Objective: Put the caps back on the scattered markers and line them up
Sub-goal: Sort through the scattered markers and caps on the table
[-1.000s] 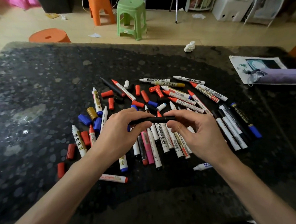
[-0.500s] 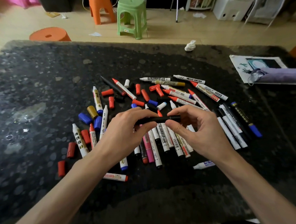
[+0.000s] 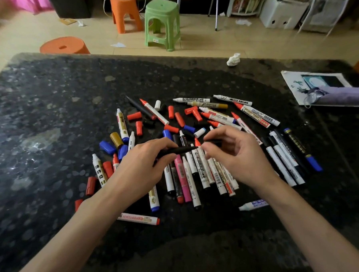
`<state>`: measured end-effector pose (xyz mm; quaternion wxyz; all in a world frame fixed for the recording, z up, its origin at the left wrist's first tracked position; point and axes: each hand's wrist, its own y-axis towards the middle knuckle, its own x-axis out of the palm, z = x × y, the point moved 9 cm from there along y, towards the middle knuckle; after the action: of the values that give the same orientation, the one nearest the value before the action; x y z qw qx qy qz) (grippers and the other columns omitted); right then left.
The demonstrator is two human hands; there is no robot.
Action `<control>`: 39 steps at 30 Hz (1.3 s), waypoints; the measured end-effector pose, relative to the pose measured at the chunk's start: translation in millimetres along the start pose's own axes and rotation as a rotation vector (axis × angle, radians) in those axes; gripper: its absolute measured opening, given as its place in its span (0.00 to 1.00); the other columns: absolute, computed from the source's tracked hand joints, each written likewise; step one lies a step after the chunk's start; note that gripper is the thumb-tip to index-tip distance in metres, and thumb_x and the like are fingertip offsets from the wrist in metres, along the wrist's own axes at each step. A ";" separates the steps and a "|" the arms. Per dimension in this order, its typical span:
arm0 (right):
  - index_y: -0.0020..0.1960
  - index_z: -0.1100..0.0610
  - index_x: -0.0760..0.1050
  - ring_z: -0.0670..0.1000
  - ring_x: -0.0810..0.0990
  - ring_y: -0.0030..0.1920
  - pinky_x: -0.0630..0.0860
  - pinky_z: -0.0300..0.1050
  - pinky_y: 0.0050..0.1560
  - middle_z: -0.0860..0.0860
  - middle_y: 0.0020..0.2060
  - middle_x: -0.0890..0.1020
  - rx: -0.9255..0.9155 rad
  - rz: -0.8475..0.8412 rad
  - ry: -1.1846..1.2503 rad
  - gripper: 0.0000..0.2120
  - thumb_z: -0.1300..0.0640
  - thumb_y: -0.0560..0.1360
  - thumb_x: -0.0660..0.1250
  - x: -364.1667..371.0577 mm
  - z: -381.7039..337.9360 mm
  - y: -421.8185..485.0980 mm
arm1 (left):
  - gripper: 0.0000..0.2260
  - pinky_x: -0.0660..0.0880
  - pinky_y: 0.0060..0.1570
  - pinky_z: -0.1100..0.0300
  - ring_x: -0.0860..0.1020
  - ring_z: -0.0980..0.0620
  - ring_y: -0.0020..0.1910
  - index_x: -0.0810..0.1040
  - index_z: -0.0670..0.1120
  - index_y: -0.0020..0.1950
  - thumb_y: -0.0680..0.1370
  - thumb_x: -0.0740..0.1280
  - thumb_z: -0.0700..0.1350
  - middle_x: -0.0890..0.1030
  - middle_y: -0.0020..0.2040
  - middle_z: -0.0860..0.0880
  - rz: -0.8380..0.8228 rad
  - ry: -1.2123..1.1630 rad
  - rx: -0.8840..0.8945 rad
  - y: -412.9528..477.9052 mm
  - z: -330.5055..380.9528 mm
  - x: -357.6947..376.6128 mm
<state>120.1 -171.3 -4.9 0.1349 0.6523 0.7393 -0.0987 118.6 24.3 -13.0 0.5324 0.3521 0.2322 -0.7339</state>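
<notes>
while most markers lay uncapped | left hand gripped black marker | right hand pinched cap, unjoined

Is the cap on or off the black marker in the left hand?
Off, it seems. The left hand grips the black marker, its tapered end bare; the right hand pinches a separate black cap beside it.

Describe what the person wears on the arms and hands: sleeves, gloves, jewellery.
The left arm and the right arm are bare from the picture's lower edge to the wrists; no sleeve shows. The left hand and the right hand are ungloved. No watch, bracelet or ring shows on the wrists or the visible fingers.
</notes>
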 end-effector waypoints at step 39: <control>0.59 0.50 0.82 0.45 0.87 0.50 0.77 0.42 0.53 0.48 0.46 0.89 0.302 0.131 0.186 0.09 0.59 0.80 0.71 27.3 6.2 5.1 | 0.07 0.80 0.49 0.48 0.80 0.55 0.45 0.80 0.56 0.60 0.82 0.67 0.50 0.82 0.45 0.58 0.064 -0.044 -0.171 -1.7 -27.5 -20.1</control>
<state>122.5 -147.1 -19.6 -0.0272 0.7183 0.6812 -0.1388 128.1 57.0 -15.5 0.5888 0.2963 0.2709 -0.7015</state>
